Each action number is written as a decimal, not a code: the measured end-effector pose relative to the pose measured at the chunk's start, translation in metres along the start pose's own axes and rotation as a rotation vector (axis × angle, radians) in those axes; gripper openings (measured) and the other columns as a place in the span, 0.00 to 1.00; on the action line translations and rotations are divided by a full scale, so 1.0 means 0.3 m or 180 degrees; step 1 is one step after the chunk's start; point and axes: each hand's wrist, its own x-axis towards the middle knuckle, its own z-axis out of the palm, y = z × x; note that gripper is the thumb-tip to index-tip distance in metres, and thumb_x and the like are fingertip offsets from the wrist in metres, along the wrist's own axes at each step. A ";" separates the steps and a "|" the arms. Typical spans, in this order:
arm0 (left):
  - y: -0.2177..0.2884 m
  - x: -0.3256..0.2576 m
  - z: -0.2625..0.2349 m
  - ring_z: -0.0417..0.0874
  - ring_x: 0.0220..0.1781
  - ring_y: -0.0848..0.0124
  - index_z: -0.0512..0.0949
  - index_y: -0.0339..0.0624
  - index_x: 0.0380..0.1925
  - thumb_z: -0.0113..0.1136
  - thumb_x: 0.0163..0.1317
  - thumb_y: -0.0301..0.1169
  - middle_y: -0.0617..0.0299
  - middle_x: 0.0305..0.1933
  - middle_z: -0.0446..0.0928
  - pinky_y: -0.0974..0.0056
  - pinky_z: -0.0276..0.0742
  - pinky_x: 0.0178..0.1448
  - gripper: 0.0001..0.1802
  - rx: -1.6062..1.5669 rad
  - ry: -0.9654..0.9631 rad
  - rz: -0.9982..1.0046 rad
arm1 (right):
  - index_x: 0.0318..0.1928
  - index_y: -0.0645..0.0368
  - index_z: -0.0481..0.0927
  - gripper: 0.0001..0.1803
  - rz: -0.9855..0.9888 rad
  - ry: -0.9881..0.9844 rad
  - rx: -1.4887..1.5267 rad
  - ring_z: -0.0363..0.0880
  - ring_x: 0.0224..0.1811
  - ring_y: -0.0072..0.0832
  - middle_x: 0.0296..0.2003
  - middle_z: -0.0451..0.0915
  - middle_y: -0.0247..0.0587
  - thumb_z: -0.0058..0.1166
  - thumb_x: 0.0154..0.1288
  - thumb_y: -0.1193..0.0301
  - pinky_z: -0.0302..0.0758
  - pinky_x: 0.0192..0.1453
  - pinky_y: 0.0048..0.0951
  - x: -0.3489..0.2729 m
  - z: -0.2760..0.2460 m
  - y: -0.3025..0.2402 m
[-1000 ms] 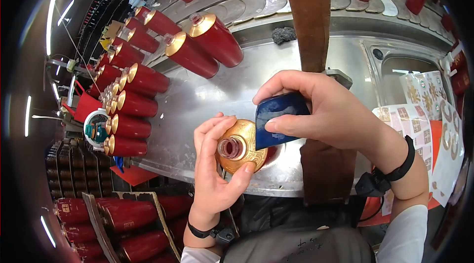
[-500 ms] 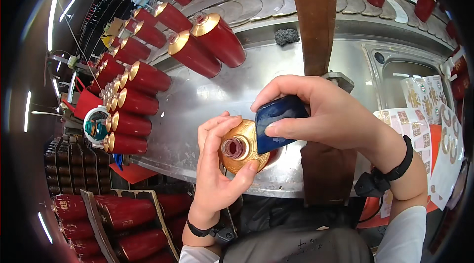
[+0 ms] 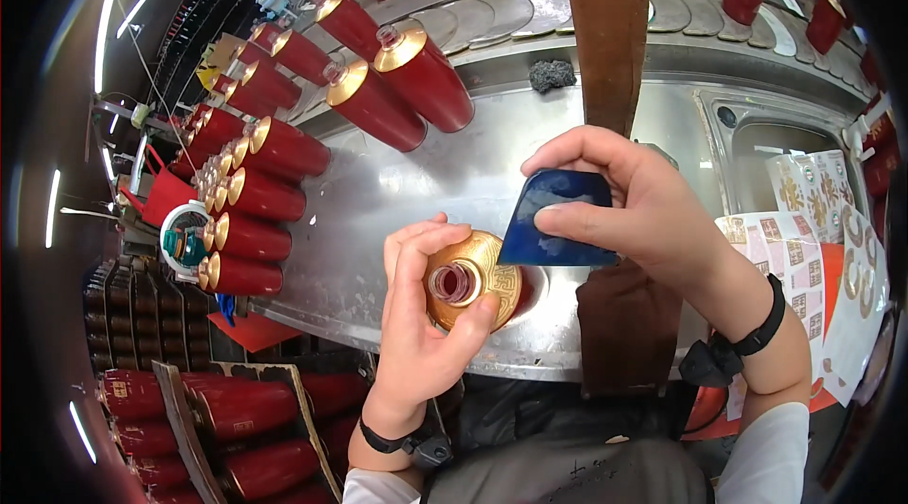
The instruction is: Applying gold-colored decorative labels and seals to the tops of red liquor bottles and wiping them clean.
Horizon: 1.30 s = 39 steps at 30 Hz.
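My left hand (image 3: 424, 305) grips a dark red bottle by its gold, patterned shoulder (image 3: 484, 269); the open glass neck points up toward me. Part of the bottle's red body shows behind the shoulder. In my right hand (image 3: 624, 192) is a blue, flat-edged scraper (image 3: 567, 194), pinched with the thumb across its face. Its lower left corner is close beside the gold shoulder; whether the two touch I cannot tell.
Red bottles with gold shoulders (image 3: 255, 234) stand along the left and back of the metal table (image 3: 359, 220). A brown post (image 3: 605, 41) rises behind my right hand. A dark scouring pad (image 3: 552, 76), a sink (image 3: 804, 140) and sticker sheets (image 3: 785, 263) are also around.
My right hand has moved slightly right with the scraper, turning it and drawing it off the gold shoulder. The bottle has rotated a little in my left hand, showing a raised pattern.
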 end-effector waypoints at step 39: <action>-0.021 -0.039 0.010 0.74 0.63 0.61 0.66 0.32 0.64 0.74 0.39 0.30 0.51 0.61 0.69 0.59 0.67 0.69 0.48 -0.0006 0.0034 -0.0092 | 0.43 0.60 0.74 0.17 -0.1185 0.0636 -0.2114 0.77 0.34 0.28 0.35 0.76 0.39 0.66 0.56 0.75 0.74 0.41 0.27 -0.117 0.132 0.025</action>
